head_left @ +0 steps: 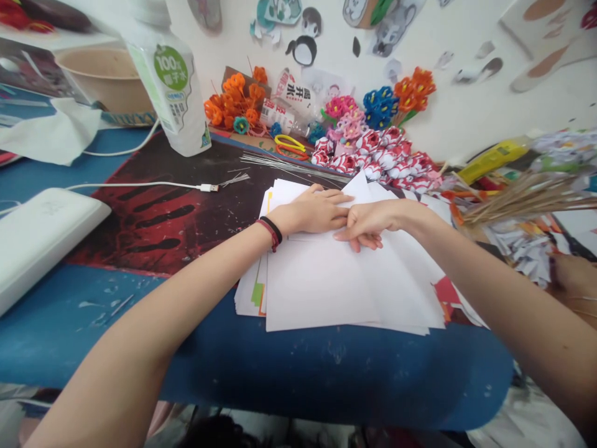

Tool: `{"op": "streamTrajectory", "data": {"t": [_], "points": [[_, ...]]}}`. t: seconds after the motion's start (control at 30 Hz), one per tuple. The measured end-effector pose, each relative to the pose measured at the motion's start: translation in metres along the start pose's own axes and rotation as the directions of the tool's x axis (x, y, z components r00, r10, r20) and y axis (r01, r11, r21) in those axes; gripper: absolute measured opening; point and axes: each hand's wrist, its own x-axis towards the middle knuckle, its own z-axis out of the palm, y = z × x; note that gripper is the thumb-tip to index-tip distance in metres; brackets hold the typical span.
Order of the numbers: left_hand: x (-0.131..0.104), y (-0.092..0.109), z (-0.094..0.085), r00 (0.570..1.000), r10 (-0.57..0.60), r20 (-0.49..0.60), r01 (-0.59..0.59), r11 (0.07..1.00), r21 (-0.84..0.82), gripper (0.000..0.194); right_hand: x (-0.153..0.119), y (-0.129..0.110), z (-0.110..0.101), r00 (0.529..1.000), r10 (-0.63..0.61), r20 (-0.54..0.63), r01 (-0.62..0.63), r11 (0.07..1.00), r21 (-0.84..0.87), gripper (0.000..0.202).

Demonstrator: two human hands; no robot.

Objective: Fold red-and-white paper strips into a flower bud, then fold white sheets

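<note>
A stack of white paper sheets (321,283) lies on the dark mat at the middle of the table, its sheets fanned at uneven angles. My left hand (317,210) rests flat on the upper part of the top sheet, fingers pointing right; two bands circle its wrist. Touching its fingertips from the right is my right hand (368,224), bent at the wrist with fingers curled over the paper. Whether a sheet edge is pinched in it is hidden. Green and orange edges show at the stack's left side.
Thin wires (289,165) lie behind the paper. Farther back stand craft flowers (382,109) and a white bottle (172,81). At left are a white power bank (46,230) and a cable. Brown sticks (527,196) and a person's hand (576,277) are at right.
</note>
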Motion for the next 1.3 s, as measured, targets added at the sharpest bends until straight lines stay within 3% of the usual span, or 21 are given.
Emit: {"op": "streamTrajectory", "data": {"t": [0.33, 0.6, 0.73, 0.97, 1.3], "points": [[0.001, 0.002, -0.005, 0.999, -0.047, 0.028, 0.049, 0.997, -0.066, 0.045, 0.004, 0.006, -0.003, 1.000, 0.008, 0.028, -0.010, 0.998, 0.057, 0.064], [0.001, 0.002, -0.003, 0.999, -0.041, 0.014, 0.042, 0.997, -0.062, 0.047, -0.003, -0.007, -0.002, 0.997, 0.059, 0.050, -0.054, 0.994, -0.092, 0.061], [0.001, 0.001, -0.001, 0.999, -0.039, -0.004, 0.038, 0.995, -0.092, 0.047, -0.006, 0.000, -0.006, 0.989, 0.128, 0.071, -0.115, 0.980, -0.160, 0.063], [0.001, 0.000, 0.001, 0.999, -0.048, -0.014, 0.047, 0.995, -0.093, 0.046, 0.000, 0.021, -0.007, 0.996, 0.062, 0.064, -0.060, 0.998, -0.030, 0.084], [0.002, 0.001, -0.001, 0.998, -0.059, 0.009, 0.060, 0.992, -0.114, 0.047, -0.001, 0.016, -0.006, 0.995, 0.073, 0.073, -0.073, 0.997, -0.009, 0.071]]}}
